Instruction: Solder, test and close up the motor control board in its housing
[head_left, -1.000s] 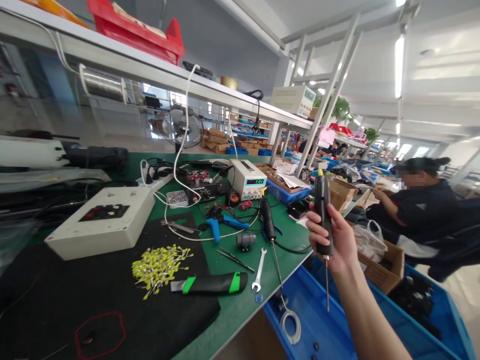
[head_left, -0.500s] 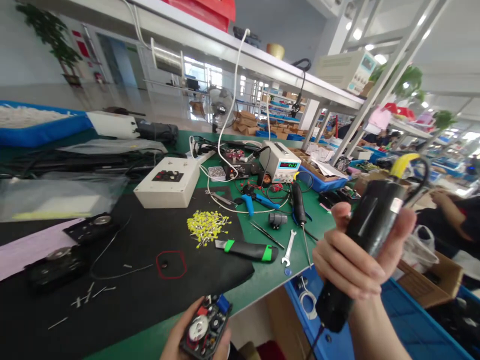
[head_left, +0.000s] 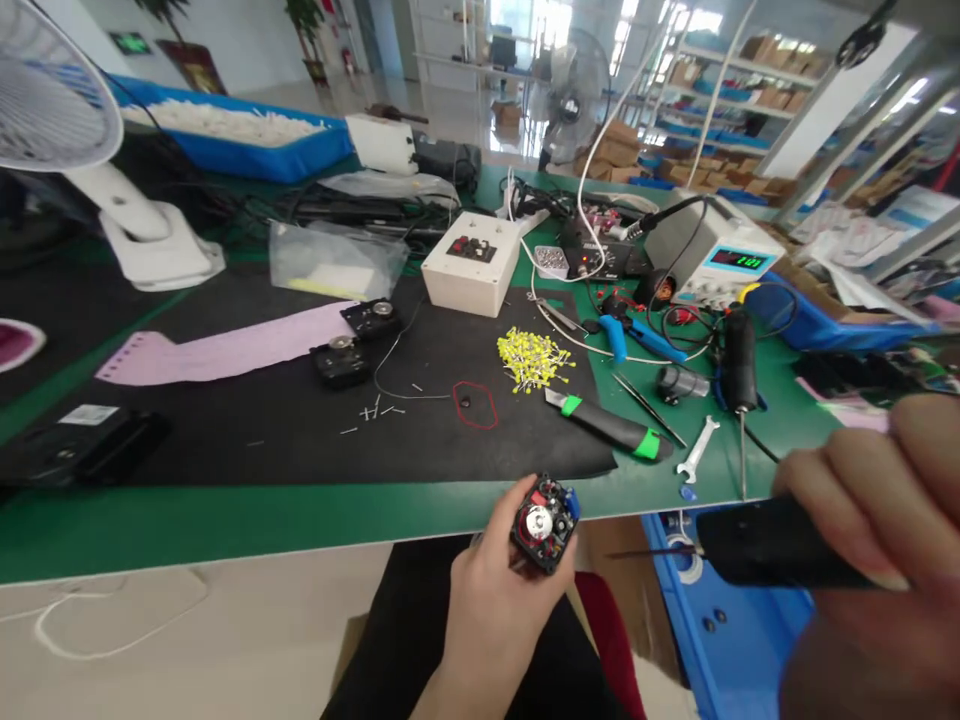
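Observation:
My left hand point(head_left: 501, 590) grips a small black device housing point(head_left: 545, 527) below the front edge of the table. Its inside faces up, showing a silver disc, red wire and a blue part. At the right, close to the camera, my right hand point(head_left: 889, 490) is wrapped round a black electric screwdriver point(head_left: 776, 543). Its thin bit points left toward the housing, with a gap between them. Beyond the housing, a green-and-black utility knife point(head_left: 615, 427) and a heap of yellow-tipped small parts point(head_left: 531, 358) lie on the black mat point(head_left: 300, 445).
A white box point(head_left: 474, 265), a power supply point(head_left: 712, 250) and blue-handled pliers point(head_left: 645, 340) stand or lie farther back. A wrench point(head_left: 699, 450) and another screwdriver point(head_left: 741, 375) lie at the right. Two black housings point(head_left: 341, 362) rest near a pink paper strip point(head_left: 225, 350). A white fan point(head_left: 142, 225) stands left.
The view has turned left and down. My right hand has tipped the electric screwdriver from upright to nearly level, bit toward the left. My left hand still holds the housing.

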